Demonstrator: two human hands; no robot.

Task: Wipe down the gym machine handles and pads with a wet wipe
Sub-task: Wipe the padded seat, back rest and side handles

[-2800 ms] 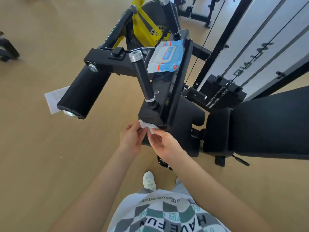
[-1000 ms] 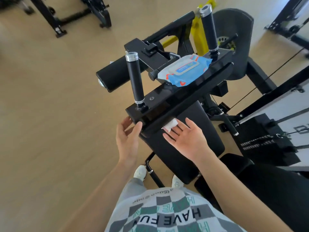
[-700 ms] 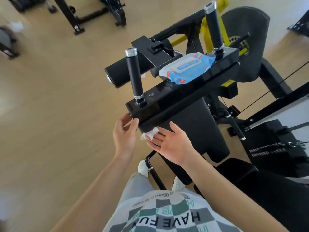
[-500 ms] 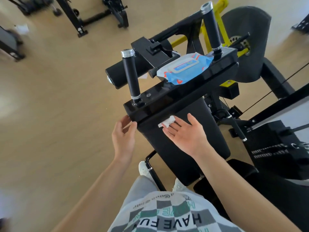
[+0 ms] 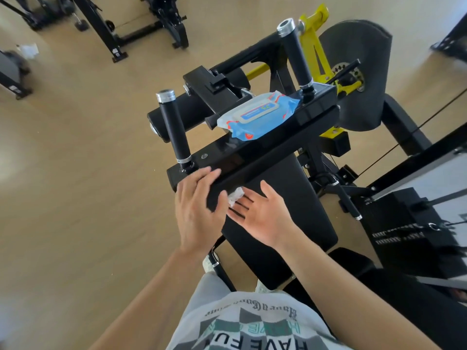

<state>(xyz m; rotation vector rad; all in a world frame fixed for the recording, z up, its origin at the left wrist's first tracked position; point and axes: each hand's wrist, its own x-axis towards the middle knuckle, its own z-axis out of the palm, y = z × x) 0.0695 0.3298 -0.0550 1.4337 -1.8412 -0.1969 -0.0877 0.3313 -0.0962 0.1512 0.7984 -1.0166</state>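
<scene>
Wet wipe, scrunched mid-frame on the black pad, looks light, limp and damp, so flat-palm it: right hand pins it straight-fingered, left hand rests open on the bar

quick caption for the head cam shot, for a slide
Right hand presses a crumpled wet wipe against the machine's black pad while the left hand rests on the top bar.

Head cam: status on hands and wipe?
Left hand open, fingers on the black top plate. Right hand flat, fingertips on the white wipe against the pad. Wipe pack sits on the plate, clear of both hands.
</scene>
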